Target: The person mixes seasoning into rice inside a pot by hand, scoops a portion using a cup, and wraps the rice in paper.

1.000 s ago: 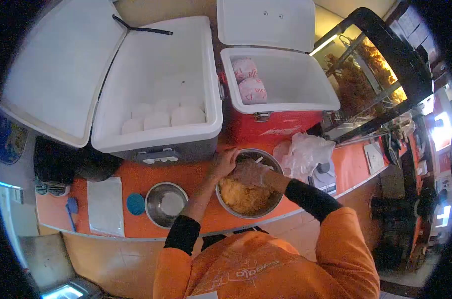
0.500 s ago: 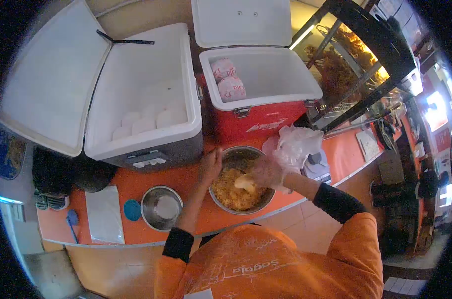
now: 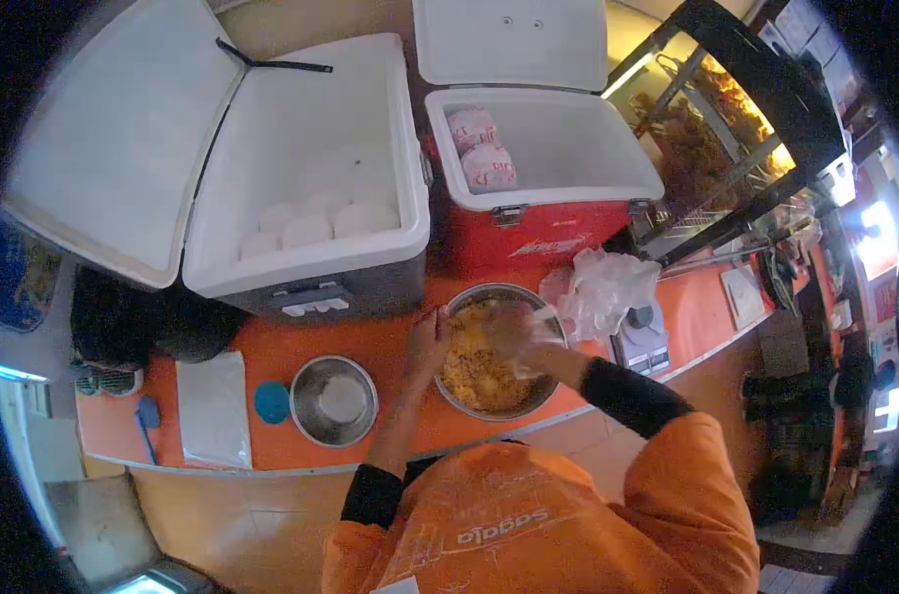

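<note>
A large metal mixing bowl (image 3: 547, 398) holds orange-yellow crumbly food (image 3: 484, 371) with darker bits in it. My left hand (image 3: 431, 339) is closed on the bowl's left rim. My right hand (image 3: 514, 335) is inside the bowl over the food, smeared by motion, so its fingers cannot be made out. Clear plastic (image 3: 546, 330) shows around it near the wrist, perhaps a thin glove. Just right of the bowl lies a crumpled clear plastic bag (image 3: 608, 292).
Behind the bowl stand an open red cooler (image 3: 539, 233) with printed round packs (image 3: 487, 166) and an open grey cooler (image 3: 370, 287) with white bundles (image 3: 306, 230). A smaller metal bowl (image 3: 316, 431), teal lid (image 3: 271, 403), plastic sheets (image 3: 215, 416), scale (image 3: 643, 346) and glass food warmer (image 3: 707, 148) surround it.
My right hand has moved within the bowl, and the pale lump beneath it no longer shows distinctly. My left hand stays on the rim. The whole view has shifted slightly.
</note>
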Motion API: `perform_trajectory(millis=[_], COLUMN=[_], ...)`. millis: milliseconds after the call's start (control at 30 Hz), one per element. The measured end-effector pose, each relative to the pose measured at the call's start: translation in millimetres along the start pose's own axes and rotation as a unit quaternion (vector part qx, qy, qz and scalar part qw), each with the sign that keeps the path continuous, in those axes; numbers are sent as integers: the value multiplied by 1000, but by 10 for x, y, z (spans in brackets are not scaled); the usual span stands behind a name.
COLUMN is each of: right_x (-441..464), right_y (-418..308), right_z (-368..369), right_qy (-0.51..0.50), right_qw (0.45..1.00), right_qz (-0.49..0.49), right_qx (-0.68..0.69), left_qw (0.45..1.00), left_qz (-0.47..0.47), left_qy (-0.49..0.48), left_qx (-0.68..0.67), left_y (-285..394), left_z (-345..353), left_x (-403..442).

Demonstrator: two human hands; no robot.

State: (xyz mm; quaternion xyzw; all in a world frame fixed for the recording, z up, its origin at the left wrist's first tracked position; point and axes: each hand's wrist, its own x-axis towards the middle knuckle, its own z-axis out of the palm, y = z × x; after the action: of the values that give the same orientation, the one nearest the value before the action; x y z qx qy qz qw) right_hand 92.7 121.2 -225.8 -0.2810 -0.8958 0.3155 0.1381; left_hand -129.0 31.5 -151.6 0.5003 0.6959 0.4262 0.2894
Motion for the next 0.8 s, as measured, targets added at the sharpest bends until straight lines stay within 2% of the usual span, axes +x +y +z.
perform_trajectory(millis=[33, 67, 100, 167, 200, 267, 333, 467, 500, 567, 633, 700, 767, 800], right_x=[-124, -217, -318, -445, -461, -295, -158, -58, -100, -212, -219, -161, -60, -47], right_y=[70, 152, 224, 325, 380, 416, 333, 29, -12, 75, 159, 291, 366, 401], right_z=[-6, 24, 69, 124, 168, 301, 517, 28, -65, -138, -84, 134, 311, 368], right_qy=[-20, -85, -147, -265, -263, -169, -66, 5, 10, -1, -50, -74, -81, -88], right_qw=[999, 992, 978, 930, 930, 983, 970, 934, 950, 996, 975, 943, 926, 922], right_qz=[4, 18, 34, 69, 73, 65, 51, -18, -7, 56, 110, 112, 71, 38], right_qx=[-31, -88, -142, -246, -247, -15, 227, 357, 311, 66, -187, -305, -362, -375], left_qw=[999, 999, 1000, 999, 999, 999, 1000, 999, 999, 999, 999, 999, 998, 998], left_qz=[25, 25, 0, -20, -24, -26, -11, 15, 32, 42, 12, 0, -17, 3], left_qy=[19, 21, -11, -46, -45, -38, -1, -11, -21, -25, -7, -14, -20, -25], left_qx=[-11, -14, 0, 14, 19, 23, 7, 45, 32, 16, 48, 51, 53, 51], left_y=[9, -152, -350, -208, -136, 47, 64, -63, -55, -49, -18, 51, 41, 12], left_z=[5, 81, 162, 115, 95, 39, 25, 50, 34, 36, 52, 32, -2, -2], left_x=[-5, 38, 99, 115, 84, 96, 18, 91, 92, 55, 47, 44, 82, 112])
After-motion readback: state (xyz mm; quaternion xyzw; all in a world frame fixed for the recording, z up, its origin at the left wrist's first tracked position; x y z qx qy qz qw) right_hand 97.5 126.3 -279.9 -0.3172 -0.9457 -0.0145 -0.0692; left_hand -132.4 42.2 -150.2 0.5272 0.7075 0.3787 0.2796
